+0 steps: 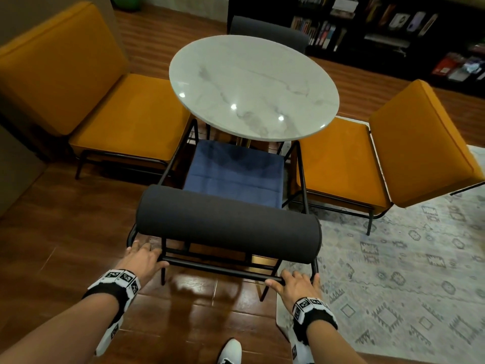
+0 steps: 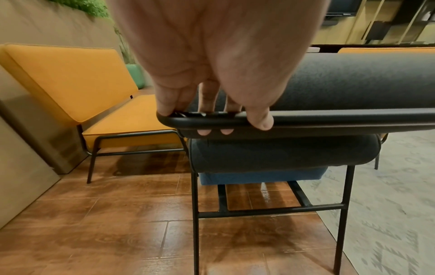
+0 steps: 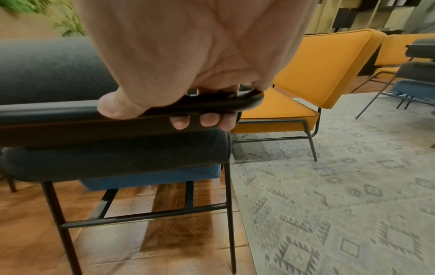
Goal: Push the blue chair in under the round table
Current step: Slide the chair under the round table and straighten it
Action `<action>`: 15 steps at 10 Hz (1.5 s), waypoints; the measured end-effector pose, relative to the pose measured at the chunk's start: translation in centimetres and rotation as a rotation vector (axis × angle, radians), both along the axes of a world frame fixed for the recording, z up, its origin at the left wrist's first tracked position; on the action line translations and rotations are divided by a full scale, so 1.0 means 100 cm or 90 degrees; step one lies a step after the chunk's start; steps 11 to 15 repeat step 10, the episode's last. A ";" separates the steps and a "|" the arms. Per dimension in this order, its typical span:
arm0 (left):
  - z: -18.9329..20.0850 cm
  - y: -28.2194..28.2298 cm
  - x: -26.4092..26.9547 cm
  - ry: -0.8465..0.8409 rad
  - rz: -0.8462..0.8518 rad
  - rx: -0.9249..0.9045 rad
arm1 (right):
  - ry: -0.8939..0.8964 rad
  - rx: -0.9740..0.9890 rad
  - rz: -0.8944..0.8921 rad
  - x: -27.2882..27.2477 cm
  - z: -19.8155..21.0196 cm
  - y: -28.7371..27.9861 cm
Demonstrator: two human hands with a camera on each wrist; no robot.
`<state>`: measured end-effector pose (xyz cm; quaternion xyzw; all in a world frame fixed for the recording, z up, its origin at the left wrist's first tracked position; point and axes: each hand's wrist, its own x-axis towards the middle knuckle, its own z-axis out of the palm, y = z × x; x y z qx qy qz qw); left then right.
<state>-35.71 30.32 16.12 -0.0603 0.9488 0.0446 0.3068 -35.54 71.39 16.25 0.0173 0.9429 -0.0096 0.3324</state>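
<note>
The blue chair (image 1: 236,172) has a blue seat, a dark grey roll backrest (image 1: 228,222) and a black tube frame. It stands in front of me, its seat's far edge at the rim of the round white marble table (image 1: 252,85). My left hand (image 1: 143,256) grips the left end of the black top rail (image 1: 220,269), fingers curled round it (image 2: 212,119). My right hand (image 1: 296,283) grips the rail's right corner (image 3: 179,109). The blue seat cushion (image 2: 259,176) shows below the backrest in both wrist views.
Orange chairs flank the table, one at the left (image 1: 105,111) and one at the right (image 1: 372,153). A grey chair (image 1: 267,30) sits at the far side. A patterned rug (image 1: 406,271) lies right, wood floor (image 1: 65,232) left. Bookshelves (image 1: 393,30) line the back.
</note>
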 end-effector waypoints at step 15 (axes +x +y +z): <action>0.071 -0.029 0.046 -0.027 0.023 0.130 | -0.086 -0.096 -0.029 0.024 0.087 -0.020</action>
